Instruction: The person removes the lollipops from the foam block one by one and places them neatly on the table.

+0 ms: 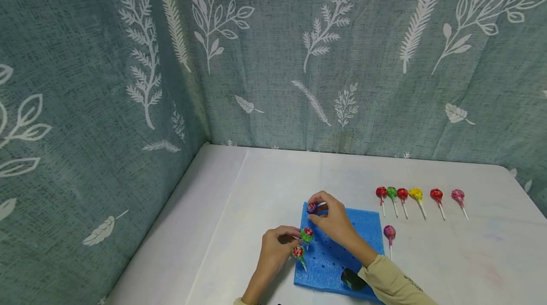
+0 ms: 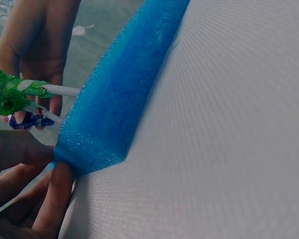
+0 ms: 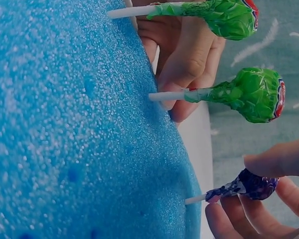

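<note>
A blue foam block point(image 1: 363, 226) with rows of small holes lies on the white table. My right hand point(image 1: 331, 217) pinches the wrapped head of a purple lollipop point(image 3: 256, 185) at the block's far left corner; its white stick enters the foam. Along the left edge, two green-and-red lollipops point(image 3: 256, 94) point(image 1: 297, 251) stand with their sticks in the foam. My left hand point(image 1: 273, 250) is at that same edge, beside the green lollipops. In the left wrist view, its thumb and finger pinch the foam's edge.
Right of the block, a row of red, green, yellow and pink lollipops point(image 1: 416, 194) lies on the table point(image 1: 239, 210). Nearer, a purple-pink lollipop point(image 1: 389, 232) lies beside the block. A dark object point(image 1: 353, 279) shows under the right sleeve. Leaf-patterned curtain point(image 1: 273, 58) borders the table.
</note>
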